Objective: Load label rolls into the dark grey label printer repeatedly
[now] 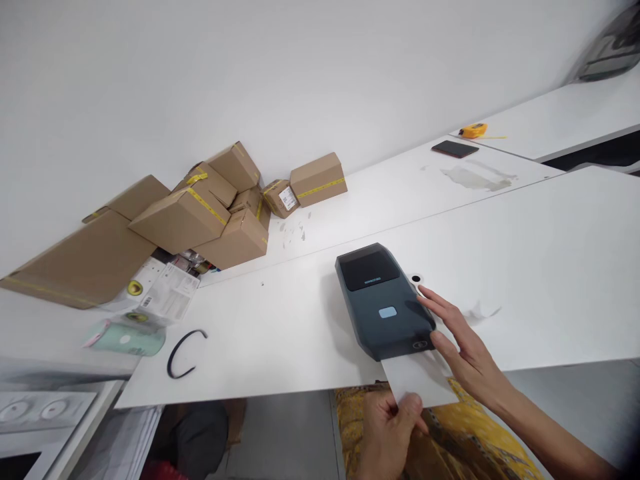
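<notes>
A dark blue-grey label printer [395,327] with a dark window and a pale button lies on the white table near its front edge. White label paper [417,381] comes out from the printer's near end and hangs over the table edge. My left hand [393,427] pinches the paper's lower end between thumb and fingers. Along the printer's right side rests my right hand [463,347], its fingers stretched out and touching the casing. Just beyond the fingertips is a small white round piece with a dark centre [416,279].
Several cardboard boxes [185,213] are piled at the back left. A black headband-like hoop [175,353] and a mint-green pack [127,339] lie at the left. Farther right are a dark tablet or phone [455,149] and a yellow tape measure [473,131].
</notes>
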`<state>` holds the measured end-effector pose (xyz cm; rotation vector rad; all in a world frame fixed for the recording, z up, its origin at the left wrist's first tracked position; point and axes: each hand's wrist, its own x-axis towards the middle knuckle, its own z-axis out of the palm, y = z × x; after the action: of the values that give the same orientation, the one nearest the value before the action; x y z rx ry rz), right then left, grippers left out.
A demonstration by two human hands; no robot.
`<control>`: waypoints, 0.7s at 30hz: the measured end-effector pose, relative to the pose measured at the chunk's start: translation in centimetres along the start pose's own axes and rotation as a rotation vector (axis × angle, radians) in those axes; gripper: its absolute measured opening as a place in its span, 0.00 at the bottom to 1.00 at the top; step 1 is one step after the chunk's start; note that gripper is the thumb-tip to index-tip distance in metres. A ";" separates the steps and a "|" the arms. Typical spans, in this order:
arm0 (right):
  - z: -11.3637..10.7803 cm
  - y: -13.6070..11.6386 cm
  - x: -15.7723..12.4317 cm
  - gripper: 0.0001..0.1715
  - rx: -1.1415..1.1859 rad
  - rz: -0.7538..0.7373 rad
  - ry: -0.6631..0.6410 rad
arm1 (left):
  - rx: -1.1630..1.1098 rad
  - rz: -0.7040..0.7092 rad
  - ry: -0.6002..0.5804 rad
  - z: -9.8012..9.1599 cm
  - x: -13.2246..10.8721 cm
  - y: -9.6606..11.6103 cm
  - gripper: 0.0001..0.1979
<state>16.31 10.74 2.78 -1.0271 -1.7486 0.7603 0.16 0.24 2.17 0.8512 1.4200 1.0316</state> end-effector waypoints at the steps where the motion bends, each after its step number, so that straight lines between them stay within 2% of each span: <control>1: -0.1 0.1 -0.1 0.27 0.006 0.013 0.005 | 0.044 0.010 0.010 -0.5 -0.2 0.2 0.33; 2: -0.1 0.3 -0.2 0.27 0.012 0.031 0.012 | 0.076 0.028 0.047 -1.0 -0.3 0.4 0.35; 4: 0.0 0.5 -0.6 0.27 0.028 0.087 0.028 | 0.093 0.096 0.231 -2.3 -0.4 0.8 0.37; 6: 0.2 0.7 -1.1 0.28 0.054 0.162 0.047 | 0.063 0.173 0.452 -3.2 0.0 1.2 0.32; 8: 0.6 0.7 -1.7 0.29 0.084 0.221 0.062 | 0.041 0.220 0.562 -3.6 0.5 1.6 0.29; 9: 0.9 0.6 -1.9 0.30 0.099 0.234 0.066 | 0.040 0.227 0.553 -3.5 0.8 1.7 0.31; 14: 2.0 0.1 -2.8 0.33 0.148 0.246 0.059 | 0.064 0.221 0.319 -1.2 1.8 1.9 0.36; 17: 2.3 0.0 -3.1 0.36 0.157 0.272 0.047 | 0.056 0.228 0.316 -0.3 1.8 1.9 0.37; 21: 2.1 -0.7 -2.9 0.36 0.146 0.259 0.049 | 0.051 0.272 0.363 -0.3 1.7 2.3 0.35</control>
<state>14.69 7.75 1.44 -1.1745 -1.5107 1.0011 -0.46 2.56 3.67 0.9456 1.6684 1.4165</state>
